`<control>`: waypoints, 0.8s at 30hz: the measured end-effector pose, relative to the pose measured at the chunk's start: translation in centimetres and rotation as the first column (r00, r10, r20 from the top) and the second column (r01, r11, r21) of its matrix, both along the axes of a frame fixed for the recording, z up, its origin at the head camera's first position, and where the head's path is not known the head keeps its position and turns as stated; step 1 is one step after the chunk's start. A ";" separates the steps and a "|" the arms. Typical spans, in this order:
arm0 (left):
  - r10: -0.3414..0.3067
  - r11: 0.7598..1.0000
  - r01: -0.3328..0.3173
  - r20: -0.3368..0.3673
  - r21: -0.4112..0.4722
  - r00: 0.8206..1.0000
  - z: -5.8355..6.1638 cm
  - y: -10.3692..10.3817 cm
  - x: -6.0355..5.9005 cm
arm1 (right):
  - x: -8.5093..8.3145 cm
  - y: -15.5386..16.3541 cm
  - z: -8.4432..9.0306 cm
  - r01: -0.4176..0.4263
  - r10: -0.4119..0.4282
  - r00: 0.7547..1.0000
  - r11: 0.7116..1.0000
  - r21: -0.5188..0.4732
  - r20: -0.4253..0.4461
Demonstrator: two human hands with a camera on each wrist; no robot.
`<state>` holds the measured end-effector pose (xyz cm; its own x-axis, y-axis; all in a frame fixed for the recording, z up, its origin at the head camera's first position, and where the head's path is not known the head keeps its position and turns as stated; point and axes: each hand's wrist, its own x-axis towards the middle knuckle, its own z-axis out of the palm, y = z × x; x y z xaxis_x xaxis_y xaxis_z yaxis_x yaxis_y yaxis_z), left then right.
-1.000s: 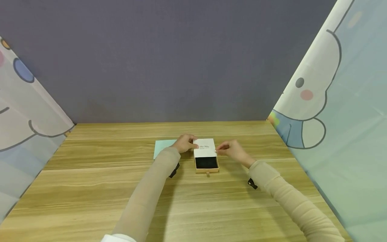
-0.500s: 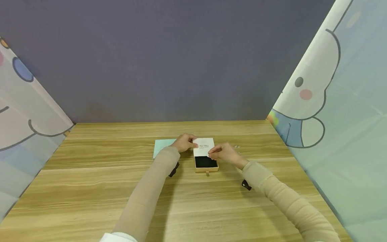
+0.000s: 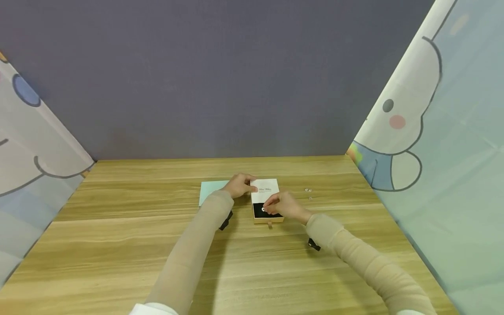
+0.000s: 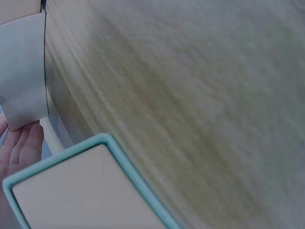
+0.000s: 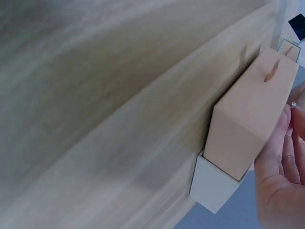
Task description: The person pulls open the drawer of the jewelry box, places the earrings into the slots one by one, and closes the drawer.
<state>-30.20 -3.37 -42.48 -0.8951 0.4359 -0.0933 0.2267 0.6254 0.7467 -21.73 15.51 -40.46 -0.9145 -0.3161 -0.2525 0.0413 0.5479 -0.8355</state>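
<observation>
A small white slide-out jewelry box (image 3: 269, 184) with printed lettering lies on the table, its tan drawer (image 5: 248, 114) pulled partway toward me. Black lining (image 3: 257, 213) covers the drawer's inside. My left hand (image 3: 239, 186) grips the sleeve's left side, thumb on top; in the left wrist view its fingers (image 4: 28, 145) lie at the sleeve's end. Between thumb and fingertips my right hand (image 3: 286, 205) pinches a small sparkly stud (image 3: 263, 209), held over the black lining. In the right wrist view, the tiny bright stud (image 5: 293, 104) shows at the fingertips, beside the drawer.
A turquoise box (image 3: 211, 189) lies left of the white box, partly behind my left wrist. Several tiny shiny pieces (image 3: 308, 190) lie on the wooden table (image 3: 252, 280) to the right. A dark wall (image 3: 220, 87) rises behind, with printed curtains (image 3: 456, 175) at both sides.
My right hand has moved left and toward me, from the box's right side to over the open drawer, carrying the stud. My left hand has stayed on the sleeve.
</observation>
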 end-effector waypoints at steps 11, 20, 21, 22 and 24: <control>-0.004 1.000 0.004 0.024 0.010 1.000 -0.2 -0.1 0.0 | 0.0 -0.7 -1.2 -0.049 0.068 0.988 0.990 0.133 -0.142; -0.005 1.000 0.004 0.010 0.029 1.000 -0.2 -0.4 0.0 | 0.1 -1.6 -1.2 0.005 0.026 0.985 0.983 0.183 -0.169; -0.005 0.999 0.004 0.013 0.034 1.000 -0.2 -0.4 -0.1 | 0.1 -1.6 -1.2 0.012 0.019 0.986 0.983 0.181 -0.168; -0.006 0.999 0.006 0.014 0.039 1.000 -0.2 -0.4 -0.1 | 0.2 -1.6 -1.1 0.018 0.012 0.986 0.984 0.178 -0.164; -0.012 0.999 0.012 0.013 0.045 1.000 -0.3 -0.3 -0.1 | 0.3 -1.6 -0.9 0.027 0.002 0.987 0.984 0.179 -0.160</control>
<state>-30.34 -3.64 -42.81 -0.8887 0.4504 -0.0852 0.2239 0.5887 0.7767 -21.39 13.93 -41.38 -0.9510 -0.2675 -0.1552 -0.0766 0.6901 -0.7196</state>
